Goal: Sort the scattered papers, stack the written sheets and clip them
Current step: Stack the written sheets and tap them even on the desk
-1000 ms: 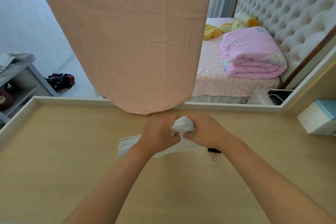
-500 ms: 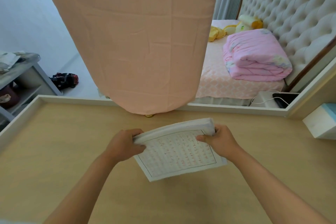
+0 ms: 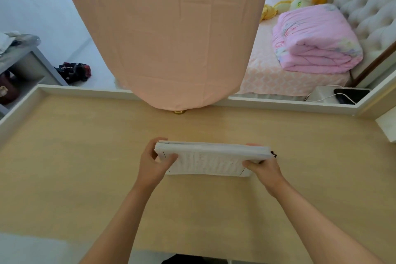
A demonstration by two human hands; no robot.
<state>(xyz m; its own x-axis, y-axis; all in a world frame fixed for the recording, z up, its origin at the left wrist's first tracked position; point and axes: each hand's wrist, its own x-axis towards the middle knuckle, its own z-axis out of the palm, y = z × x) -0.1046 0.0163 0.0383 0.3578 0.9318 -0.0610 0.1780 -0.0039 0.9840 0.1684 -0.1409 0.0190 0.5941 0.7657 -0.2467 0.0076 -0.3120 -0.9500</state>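
Two grips on one stack of written sheets (image 3: 210,159), mid-counter. Left grip (image 3: 153,162) is curled round the stack's left end, thumb on the near face and fingers wrapped behind. Right grip (image 3: 264,168) clamps the right end the same way, thumb on the near face and fingertips just showing over the top edge. Stack is held long side across, tilted up toward the camera, so the thick top edge and the ruled face with faint reddish writing both show. Lower long edge is down at the counter (image 3: 85,178); whether it actually touches, cannot tell. Sheet edges look squared, a few leaves slightly proud at the top left corner. A small dark clip (image 3: 273,154) pokes out just past the stack's upper right corner, beside the right grip; whether it bites the paper or lies behind, cannot tell. Counter is pale wood-grain with a raised white rim. A peach cloth (image 3: 171,38) hangs over the far rim, with a brass knob (image 3: 179,112) under its hem. Beyond lies a bed (image 3: 267,75) carrying a folded pink quilt (image 3: 315,43). White box (image 3: 387,126) at the right edge of the counter.
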